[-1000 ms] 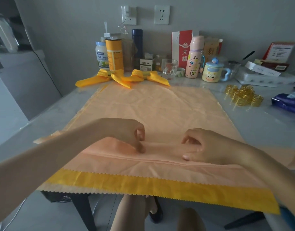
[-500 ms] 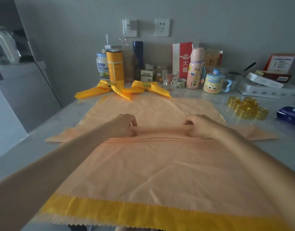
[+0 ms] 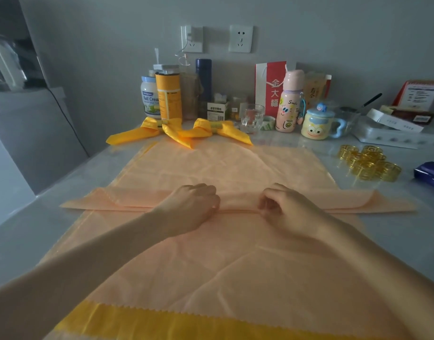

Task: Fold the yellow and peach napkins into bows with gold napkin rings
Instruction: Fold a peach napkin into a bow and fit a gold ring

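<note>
Left hand (image 3: 196, 207) and right hand (image 3: 284, 208) pinch the peach napkin's (image 3: 211, 266) pleated band (image 3: 238, 201), long axis left-right, unfolded cloth beyond it.

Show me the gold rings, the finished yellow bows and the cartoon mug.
gold napkin rings (image 3: 369, 165): head view, middle of the cluster.
yellow bows (image 3: 212, 127): head view, right bow's centre.
cartoon mug (image 3: 315, 130): head view, its face.

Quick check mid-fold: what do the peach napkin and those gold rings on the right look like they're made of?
Peach napkin: thin woven cloth, probably, with a faint sheen; it creases softly, holds flat pleats, and its edge is zigzag-cut. It could be a synthetic.
Gold napkin rings: glossy and reflective with cut-out patterns, so polished metal or gold-plated plastic; the look leaves that open.
</note>
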The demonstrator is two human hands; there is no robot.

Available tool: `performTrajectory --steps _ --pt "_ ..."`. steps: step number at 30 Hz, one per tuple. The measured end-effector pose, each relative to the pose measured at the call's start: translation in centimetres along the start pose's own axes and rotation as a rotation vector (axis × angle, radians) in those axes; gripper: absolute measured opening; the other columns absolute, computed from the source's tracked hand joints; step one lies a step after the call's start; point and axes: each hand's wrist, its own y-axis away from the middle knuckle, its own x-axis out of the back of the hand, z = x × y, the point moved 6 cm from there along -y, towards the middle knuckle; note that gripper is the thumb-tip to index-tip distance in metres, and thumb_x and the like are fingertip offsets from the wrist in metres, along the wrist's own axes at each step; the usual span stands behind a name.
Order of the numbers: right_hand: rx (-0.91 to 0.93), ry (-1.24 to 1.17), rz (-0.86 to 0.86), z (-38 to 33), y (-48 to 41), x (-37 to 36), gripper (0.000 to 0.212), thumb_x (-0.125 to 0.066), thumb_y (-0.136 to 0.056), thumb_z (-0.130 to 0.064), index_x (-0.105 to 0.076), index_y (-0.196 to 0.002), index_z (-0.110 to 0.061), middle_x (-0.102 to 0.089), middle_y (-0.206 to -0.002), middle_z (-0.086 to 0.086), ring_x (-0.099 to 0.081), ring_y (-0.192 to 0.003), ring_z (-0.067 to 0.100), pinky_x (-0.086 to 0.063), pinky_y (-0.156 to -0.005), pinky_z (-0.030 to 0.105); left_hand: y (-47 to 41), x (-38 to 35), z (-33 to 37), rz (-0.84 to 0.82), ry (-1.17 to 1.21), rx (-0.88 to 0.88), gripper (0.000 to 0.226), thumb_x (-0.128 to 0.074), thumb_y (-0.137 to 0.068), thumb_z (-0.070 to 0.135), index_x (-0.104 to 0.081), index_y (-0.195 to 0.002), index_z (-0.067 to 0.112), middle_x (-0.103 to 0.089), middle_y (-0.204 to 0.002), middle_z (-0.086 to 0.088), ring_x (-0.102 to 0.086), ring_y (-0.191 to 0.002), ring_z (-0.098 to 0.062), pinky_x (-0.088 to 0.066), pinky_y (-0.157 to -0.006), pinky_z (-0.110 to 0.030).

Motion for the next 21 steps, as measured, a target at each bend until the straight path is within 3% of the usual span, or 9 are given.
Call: performTrajectory --steps 2,3,6,9,10,12,15,18,21 --pt "-0.007 0.041 0.049 -0.9 -0.8 0.6 0.013 -0.057 -0.087 -0.018 -0.054 -0.076 -0.022 -0.049 -0.078 -0.011 -0.050 -0.081 0.019 -0.037 -0.072 0.029 -0.1 0.0 0.9 0.017 -0.056 -0.057 0.021 -0.046 -0.079 0.022 -0.066 -0.076 0.017 -0.058 -0.075 0.002 -0.060 -0.065 -0.017 -0.047 -0.051 -0.022" --pt "0.011 0.068 0.105 -1.6 -1.4 0.9 0.009 -0.055 -0.089 -0.017 -0.059 -0.081 -0.018 -0.054 -0.083 -0.007 -0.050 -0.086 0.022 -0.037 -0.075 0.031 -0.4 0.2 1.0 -0.010 -0.058 -0.025 0.020 -0.047 -0.082 0.021 -0.067 -0.082 0.018 -0.058 -0.080 0.002 -0.060 -0.072 -0.017 -0.047 -0.057 -0.022" --pt "0.021 0.161 0.075 -3.8 -3.1 -1.3 0.037 -0.037 -0.096 -0.023 -0.053 -0.127 -0.009 -0.050 -0.132 0.011 -0.045 -0.122 0.026 -0.031 -0.101 0.033 -1.3 -0.1 0.1 -0.073 0.051 0.209 0.026 -0.050 -0.086 0.034 -0.066 -0.094 0.016 -0.057 -0.099 0.002 -0.053 -0.097 -0.017 -0.035 -0.080 -0.023" --pt "0.015 0.213 -0.029 -4.5 -3.6 -4.9 0.061 -0.012 -0.094 -0.039 -0.036 -0.141 -0.008 -0.033 -0.149 0.014 -0.031 -0.138 0.025 -0.019 -0.112 0.035 -1.5 -0.6 -1.1 -0.026 0.250 0.446 0.039 -0.044 -0.088 0.040 -0.063 -0.107 0.012 -0.057 -0.114 -0.004 -0.053 -0.109 -0.022 -0.040 -0.090 -0.030" --pt "-0.010 0.220 -0.058 -4.1 -3.6 -5.3 0.056 -0.015 -0.099 -0.037 -0.028 -0.145 -0.009 -0.026 -0.153 0.011 -0.024 -0.142 0.023 -0.014 -0.113 0.033 -1.3 -1.2 -1.1 -0.078 0.241 0.487 0.042 -0.041 -0.093 0.039 -0.054 -0.124 0.013 -0.052 -0.129 -0.006 -0.047 -0.121 -0.023 -0.035 -0.098 -0.031" --pt "-0.042 0.237 -0.123 -3.5 -3.6 -5.4 0.050 -0.020 -0.102 -0.032 -0.016 -0.149 -0.015 -0.011 -0.158 0.003 -0.010 -0.145 0.016 -0.005 -0.114 0.029 -0.1 -3.0 -0.9 -0.282 0.152 0.510 0.057 -0.028 -0.099 0.043 -0.019 -0.148 0.017 -0.020 -0.155 -0.002 -0.017 -0.143 -0.017 -0.011 -0.114 -0.031" --pt "-0.061 0.234 -0.119 -3.5 -3.8 -5.3 0.051 -0.020 -0.103 -0.034 -0.014 -0.150 -0.018 -0.006 -0.159 -0.001 -0.004 -0.145 0.011 -0.001 -0.115 0.025 2.3 -3.5 -1.6 -0.412 0.102 0.534 0.063 -0.014 -0.097 0.052 0.003 -0.151 0.022 0.009 -0.158 0.003 0.008 -0.145 -0.013 0.007 -0.116 -0.033" --pt "-0.073 0.241 -0.117 -3.6 -3.8 -5.4 0.050 -0.020 -0.103 -0.034 -0.014 -0.150 -0.019 -0.007 -0.159 -0.002 -0.005 -0.145 0.010 -0.001 -0.114 0.024 5.7 -2.4 -3.9 -0.485 0.116 0.631 0.062 -0.011 -0.098 0.050 0.010 -0.149 0.023 0.016 -0.156 0.003 0.014 -0.144 -0.011 0.009 -0.115 -0.030" --pt "-0.066 0.244 -0.107 -3.8 -3.8 -5.1 0.050 -0.019 -0.103 -0.033 -0.013 -0.150 -0.020 -0.007 -0.159 -0.002 -0.006 -0.145 0.011 -0.003 -0.115 0.026 10.6 -1.1 -7.3 -0.581 -0.040 0.711 0.051 -0.010 -0.103 0.034 0.025 -0.139 0.034 0.023 -0.155 -0.004 0.018 -0.143 -0.019 0.008 -0.114 -0.032"
